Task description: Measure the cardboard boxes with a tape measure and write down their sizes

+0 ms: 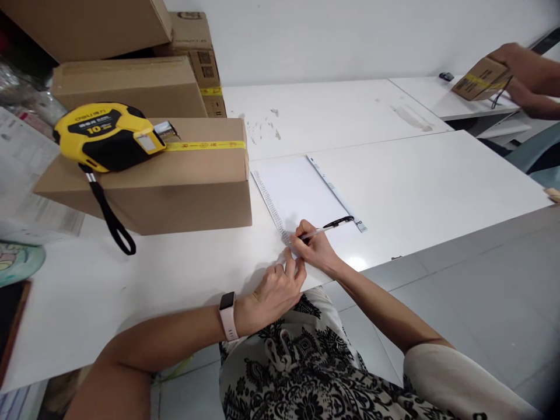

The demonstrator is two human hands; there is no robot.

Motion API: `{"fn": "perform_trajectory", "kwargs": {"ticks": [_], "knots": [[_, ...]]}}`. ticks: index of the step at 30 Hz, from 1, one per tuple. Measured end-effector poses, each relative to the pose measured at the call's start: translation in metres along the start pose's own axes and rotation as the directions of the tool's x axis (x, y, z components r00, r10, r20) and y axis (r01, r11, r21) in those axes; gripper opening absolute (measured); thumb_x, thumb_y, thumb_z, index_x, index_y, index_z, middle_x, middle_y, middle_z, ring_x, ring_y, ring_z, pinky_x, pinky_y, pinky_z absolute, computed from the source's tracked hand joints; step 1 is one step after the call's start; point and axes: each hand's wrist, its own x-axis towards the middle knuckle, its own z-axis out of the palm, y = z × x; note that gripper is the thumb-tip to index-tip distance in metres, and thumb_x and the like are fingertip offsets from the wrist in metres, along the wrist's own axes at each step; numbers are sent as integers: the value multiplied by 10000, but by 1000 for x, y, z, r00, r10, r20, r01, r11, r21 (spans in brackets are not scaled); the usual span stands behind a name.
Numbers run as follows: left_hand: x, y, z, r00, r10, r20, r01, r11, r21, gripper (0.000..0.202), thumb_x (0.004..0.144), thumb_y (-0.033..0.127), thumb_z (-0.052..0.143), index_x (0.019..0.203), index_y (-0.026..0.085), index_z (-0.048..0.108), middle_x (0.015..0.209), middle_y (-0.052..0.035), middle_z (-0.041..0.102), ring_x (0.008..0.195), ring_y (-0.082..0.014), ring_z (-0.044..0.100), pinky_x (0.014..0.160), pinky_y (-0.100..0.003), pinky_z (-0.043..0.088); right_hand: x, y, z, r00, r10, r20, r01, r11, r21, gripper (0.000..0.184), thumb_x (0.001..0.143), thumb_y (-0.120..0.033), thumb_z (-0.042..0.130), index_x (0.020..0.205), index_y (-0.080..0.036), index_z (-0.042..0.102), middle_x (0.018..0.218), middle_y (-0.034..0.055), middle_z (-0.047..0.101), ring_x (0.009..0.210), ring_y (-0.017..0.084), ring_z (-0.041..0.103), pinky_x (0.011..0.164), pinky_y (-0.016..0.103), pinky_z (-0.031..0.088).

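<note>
My right hand [315, 248] is closed around a pen [324, 227] with a clear barrel and black cap end, its tip hidden by my fingers. Under it lies a spiral notebook [301, 189] turned to a white page, with coil binding along its left side and a pale blue printed strip on its right. Beside the right hand, my left hand [277, 286] rests at the notebook's near end, fingers loosely bent and apart, holding nothing. On a cardboard box [196, 204] to the left sits a yellow and black tape measure [111, 137] with a black wrist strap.
More cardboard boxes [131, 87] are stacked at the back left against the wall. The white table [420, 181] runs off to the right, with its front edge close to my body. At the far right, another person's hands [520, 70] hold a small taped box [483, 79].
</note>
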Motion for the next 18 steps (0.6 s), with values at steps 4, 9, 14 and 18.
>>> {"fn": "perform_trajectory", "kwargs": {"ticks": [4,9,14,18], "knots": [[-1,0,0,1000,-4,-8,4,1000,14,520,1063,361,428,1472,50,507,1428,-286,611,783,-182,686,687,-293,535,0,-1,0,1000,2,3,-2,1000,3,248,876,-321,623,726,-243,441,604,-65,391,554,114,346,534,284,282],[-1,-1,-1,1000,-7,-10,7,1000,-17,524,1067,371,430,1471,48,509,1450,-296,590,781,-179,684,694,-301,533,-1,-1,0,1000,20,6,-20,1000,8,262,874,-327,637,726,-243,439,599,-66,386,556,113,337,533,281,279],[-1,-2,-5,1000,-6,7,6,999,-52,509,1064,359,452,1471,59,520,1446,-287,598,789,-179,688,697,-298,536,-1,0,0,1000,21,18,-22,1000,13,268,853,-303,645,720,-248,419,594,-65,361,562,117,321,533,276,277],[1,-2,-6,999,-4,32,5,999,-45,492,1066,336,434,1470,69,520,1458,-281,591,771,-176,684,682,-298,537,0,-2,1,1000,31,7,-31,1000,6,264,850,-314,646,717,-247,428,589,-64,370,567,119,330,535,276,283]]}}
